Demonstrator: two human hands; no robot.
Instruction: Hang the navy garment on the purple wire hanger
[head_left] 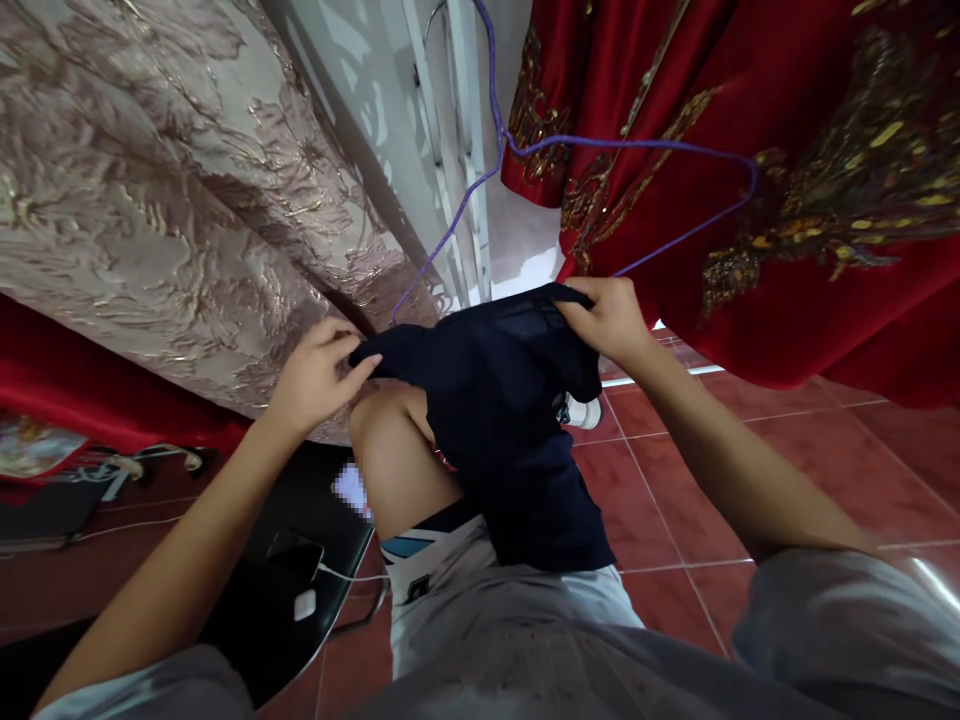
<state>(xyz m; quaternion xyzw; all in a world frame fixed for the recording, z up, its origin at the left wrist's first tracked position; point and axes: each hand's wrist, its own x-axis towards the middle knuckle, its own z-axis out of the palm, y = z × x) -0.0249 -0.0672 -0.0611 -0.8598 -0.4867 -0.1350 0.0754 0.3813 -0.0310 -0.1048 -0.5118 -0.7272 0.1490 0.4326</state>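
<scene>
Our left hand [322,375] and right hand [609,316] pinch the navy fabric garment [506,400] at opposite ends. The purple triangular hanger [585,140] passes behind or through it (unclear which).

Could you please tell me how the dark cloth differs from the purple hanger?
The dark cloth is broad and limp; the purple hanger is thin and frame-like. The cloth hangs between the left hand and right hand; the hanger's visible part is mostly above it.

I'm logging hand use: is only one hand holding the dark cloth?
No, the left hand pinches one end of the dark cloth while the right hand grips the other end.
</scene>
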